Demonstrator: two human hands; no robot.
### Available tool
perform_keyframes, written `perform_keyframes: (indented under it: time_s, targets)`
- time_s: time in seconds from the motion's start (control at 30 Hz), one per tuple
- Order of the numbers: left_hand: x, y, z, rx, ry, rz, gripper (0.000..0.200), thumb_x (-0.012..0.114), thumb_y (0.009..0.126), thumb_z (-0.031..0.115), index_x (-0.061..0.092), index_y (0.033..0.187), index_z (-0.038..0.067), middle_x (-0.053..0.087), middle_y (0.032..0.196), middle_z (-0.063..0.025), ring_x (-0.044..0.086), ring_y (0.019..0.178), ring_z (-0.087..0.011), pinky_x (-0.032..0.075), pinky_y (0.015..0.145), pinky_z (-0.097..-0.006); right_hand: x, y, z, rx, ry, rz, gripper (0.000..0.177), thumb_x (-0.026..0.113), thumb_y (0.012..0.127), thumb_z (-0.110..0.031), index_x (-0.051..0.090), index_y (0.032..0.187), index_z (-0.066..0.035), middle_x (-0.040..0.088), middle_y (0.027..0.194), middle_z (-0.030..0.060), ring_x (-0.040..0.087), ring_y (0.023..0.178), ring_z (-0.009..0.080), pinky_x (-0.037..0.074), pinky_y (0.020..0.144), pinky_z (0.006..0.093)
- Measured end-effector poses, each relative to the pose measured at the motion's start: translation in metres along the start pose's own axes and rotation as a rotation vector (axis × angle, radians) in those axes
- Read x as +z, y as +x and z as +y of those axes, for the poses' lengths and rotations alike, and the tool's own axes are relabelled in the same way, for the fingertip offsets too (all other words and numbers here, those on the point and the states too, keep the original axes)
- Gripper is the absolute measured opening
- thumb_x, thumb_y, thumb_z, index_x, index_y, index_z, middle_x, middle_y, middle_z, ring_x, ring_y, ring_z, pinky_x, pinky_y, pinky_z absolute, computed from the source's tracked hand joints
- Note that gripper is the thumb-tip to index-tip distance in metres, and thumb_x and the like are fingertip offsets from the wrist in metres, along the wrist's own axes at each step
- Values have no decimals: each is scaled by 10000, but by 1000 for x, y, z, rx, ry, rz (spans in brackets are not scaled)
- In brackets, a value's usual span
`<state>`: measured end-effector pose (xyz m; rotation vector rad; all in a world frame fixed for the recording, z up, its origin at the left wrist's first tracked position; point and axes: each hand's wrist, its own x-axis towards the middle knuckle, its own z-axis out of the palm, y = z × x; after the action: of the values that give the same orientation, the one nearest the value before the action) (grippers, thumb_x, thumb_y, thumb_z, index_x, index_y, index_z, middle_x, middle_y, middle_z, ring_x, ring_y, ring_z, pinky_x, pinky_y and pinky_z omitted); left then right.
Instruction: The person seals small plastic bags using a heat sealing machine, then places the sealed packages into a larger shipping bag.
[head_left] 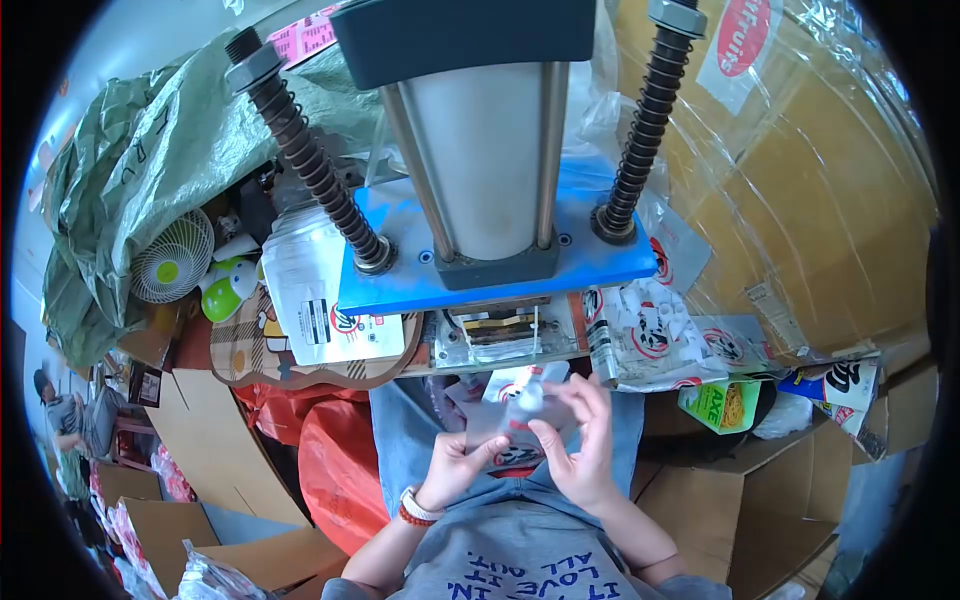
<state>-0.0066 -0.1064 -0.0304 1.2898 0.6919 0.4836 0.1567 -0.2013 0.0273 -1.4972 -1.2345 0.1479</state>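
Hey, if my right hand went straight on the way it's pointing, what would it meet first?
Your right hand would meet the translucent pouch by its thumb first; beyond that, probably the metal fixture below the blue plate, though depth is unclear here.

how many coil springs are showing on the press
2: the left spring and the right spring, either side of the pale cylinder; any behind it would be hidden.
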Motion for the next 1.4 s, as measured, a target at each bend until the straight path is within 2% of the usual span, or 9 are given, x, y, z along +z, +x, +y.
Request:
perform_keyframes:
  time_s: [0.23,0.5,0.67,0.77,0.87,0.97,1.1,1.23,1.4]
  targets:
    - [-2,41,27,-143,-290,111,267,703,920,199,710,1066,-24,725,957,-52,659,805,-77,529,717,-234,-72,43,9,49,-188,197,282,608,891,-23,583,1171,-2,561,1184,139,519,1142,264,382,1018,373]
    - [-7,68,41,-198,-362,148,241,673,922,113,667,1089,-60,715,998,-120,696,863,-153,571,751,-274,-75,65,92,167,-780,-183,458,599,831,28,518,1273,-60,582,1166,167,512,1108,371,423,966,441]
    - [-72,68,55,329,649,564,718,778,827,298,466,1370,-52,587,1278,-202,566,1167,-240,440,989,-382,-88,56,85,244,-722,-323,332,591,844,14,576,1170,-44,604,1140,147,517,1098,359,431,939,428]
    - [-133,61,45,83,1496,480,912,801,748,396,354,1481,91,357,1528,-157,251,1459,-311,245,1144,-532,-90,47,93,172,-529,-141,229,598,878,-18,607,1107,-26,621,1081,142,553,1044,330,447,907,391]
    - [-156,35,9,567,1393,435,458,737,805,120,638,1251,93,641,1252,-132,581,1221,-283,485,979,-397,-90,48,78,272,-323,261,157,594,954,-63,604,1102,-10,617,1003,64,584,925,148,457,822,279]
    - [-125,2,30,478,1003,488,343,682,727,-70,743,1031,76,723,872,-131,720,840,-227,544,729,-298,-89,35,42,284,165,342,222,623,931,-24,584,1148,-2,601,1008,44,558,935,96,447,829,245]
    - [-76,-25,58,506,825,533,379,627,685,-147,741,986,53,739,978,-112,716,942,-252,561,784,-310,-91,26,-33,4,-104,37,321,733,831,-103,636,1116,6,572,1083,88,563,913,155,466,810,261]
    - [-40,-31,73,667,908,477,379,641,646,-146,741,949,58,741,985,-78,702,1011,-253,569,826,-330,-57,29,-30,-206,148,-244,318,713,825,-108,655,1112,17,619,1155,166,597,1073,256,502,891,342]
    - [-26,-37,75,703,953,405,389,664,641,-114,741,970,78,742,1004,-55,701,1011,-226,564,821,-316,-53,4,-40,-95,772,-290,385,665,716,69,623,1098,100,694,982,272,704,788,299,574,772,382]
